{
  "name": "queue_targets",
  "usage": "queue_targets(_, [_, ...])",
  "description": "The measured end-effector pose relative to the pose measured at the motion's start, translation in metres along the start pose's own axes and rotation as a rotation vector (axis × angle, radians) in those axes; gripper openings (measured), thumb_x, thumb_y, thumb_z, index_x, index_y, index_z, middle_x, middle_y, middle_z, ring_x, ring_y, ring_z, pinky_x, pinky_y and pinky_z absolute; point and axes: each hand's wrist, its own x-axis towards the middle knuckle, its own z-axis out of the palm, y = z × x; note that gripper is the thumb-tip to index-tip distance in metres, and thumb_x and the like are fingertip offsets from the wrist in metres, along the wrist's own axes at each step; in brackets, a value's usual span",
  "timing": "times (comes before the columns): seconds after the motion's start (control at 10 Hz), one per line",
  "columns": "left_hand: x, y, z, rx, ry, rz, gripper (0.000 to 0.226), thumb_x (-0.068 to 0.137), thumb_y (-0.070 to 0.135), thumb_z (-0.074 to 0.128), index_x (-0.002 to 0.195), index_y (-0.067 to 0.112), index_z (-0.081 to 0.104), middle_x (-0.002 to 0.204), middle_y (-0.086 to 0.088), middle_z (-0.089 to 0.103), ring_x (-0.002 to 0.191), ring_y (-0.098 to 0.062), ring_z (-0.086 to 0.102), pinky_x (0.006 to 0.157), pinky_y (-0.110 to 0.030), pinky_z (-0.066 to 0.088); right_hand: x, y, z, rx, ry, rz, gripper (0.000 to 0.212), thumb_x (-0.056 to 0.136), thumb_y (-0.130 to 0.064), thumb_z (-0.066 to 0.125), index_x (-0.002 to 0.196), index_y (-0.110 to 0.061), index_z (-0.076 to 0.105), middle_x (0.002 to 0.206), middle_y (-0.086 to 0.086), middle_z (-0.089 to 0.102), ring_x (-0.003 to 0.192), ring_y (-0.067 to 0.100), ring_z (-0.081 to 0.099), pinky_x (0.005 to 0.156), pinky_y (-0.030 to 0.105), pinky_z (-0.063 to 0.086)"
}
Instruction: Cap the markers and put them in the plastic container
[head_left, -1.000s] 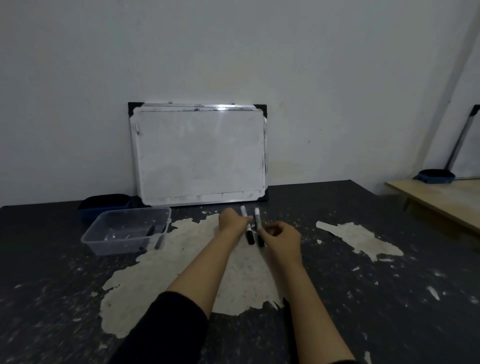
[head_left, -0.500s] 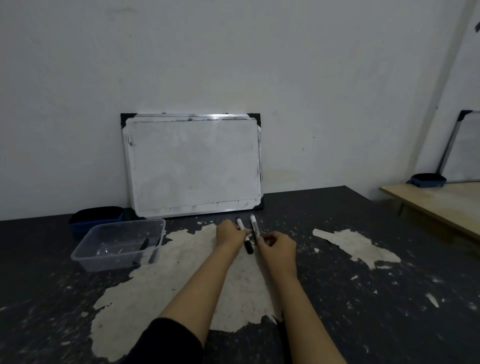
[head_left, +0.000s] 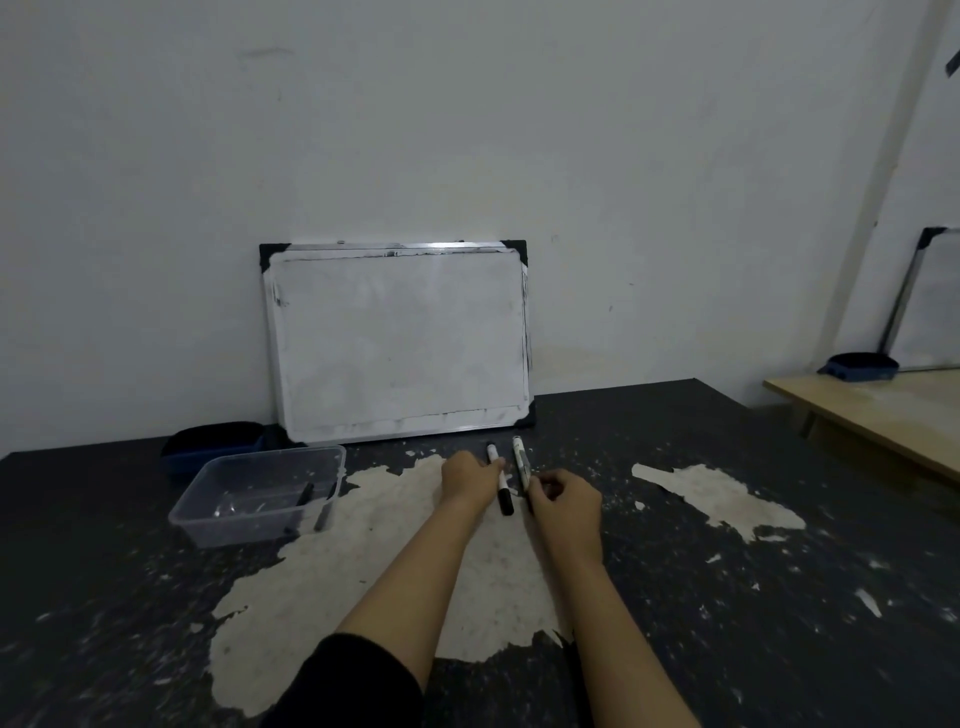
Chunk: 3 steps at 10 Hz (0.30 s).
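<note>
Two markers lie side by side on the dark table in front of the whiteboard. My left hand (head_left: 471, 477) grips the left marker (head_left: 502, 488), white with a black lower end. My right hand (head_left: 565, 501) pinches the lower end of the right marker (head_left: 520, 461), whose barrel points away from me. A clear plastic container (head_left: 218, 499) stands to the left and holds two dark markers (head_left: 311, 506) leaning at its right wall. Whether the held markers carry caps I cannot tell.
A whiteboard (head_left: 400, 338) leans against the wall behind the markers. A dark blue tray (head_left: 213, 449) sits behind the container. A wooden table (head_left: 883, 410) with another blue tray (head_left: 860, 366) stands at the right. The tabletop (head_left: 779, 597) has peeled pale patches.
Both hands stay on the two markers. The view has tilted upward, so everything sits lower in the frame; the markers have barely shifted on the table.
</note>
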Motion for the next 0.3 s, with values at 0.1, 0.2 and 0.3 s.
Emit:
queue_targets(0.1, [-0.004, -0.006, -0.002, -0.026, -0.026, 0.028, 0.037, 0.093, 0.034, 0.057, 0.08, 0.001, 0.07, 0.078, -0.013, 0.066, 0.068, -0.021, 0.06, 0.072, -0.032, 0.049, -0.003, 0.0, 0.0, 0.026, 0.006, 0.012, 0.017, 0.092, -0.022, 0.062, 0.085, -0.012, 0.074, 0.08, 0.002, 0.069, 0.073, 0.015, 0.066, 0.068, 0.033, 0.058])
queue_targets(0.2, [-0.015, -0.009, -0.012, -0.022, -0.039, 0.078, 0.019, 0.093, 0.024, 0.057, 0.093, 0.007, 0.065, 0.098, -0.016, 0.069, 0.088, -0.027, 0.064, 0.079, -0.033, 0.049, -0.006, -0.008, -0.003, 0.023, 0.005, 0.022, 0.023, 0.094, -0.02, 0.057, 0.079, -0.008, 0.07, 0.077, 0.006, 0.068, 0.069, 0.019, 0.064, 0.061, 0.029, 0.051])
queue_targets(0.3, [-0.03, -0.01, -0.032, 0.051, -0.009, 0.159, 0.021, 0.094, 0.017, 0.054, 0.106, 0.003, 0.062, 0.113, -0.016, 0.062, 0.104, -0.028, 0.058, 0.085, -0.03, 0.045, -0.012, -0.014, -0.005, 0.026, 0.002, 0.037, 0.023, 0.096, -0.019, 0.053, 0.082, -0.006, 0.065, 0.081, 0.009, 0.065, 0.075, 0.023, 0.063, 0.062, 0.029, 0.045])
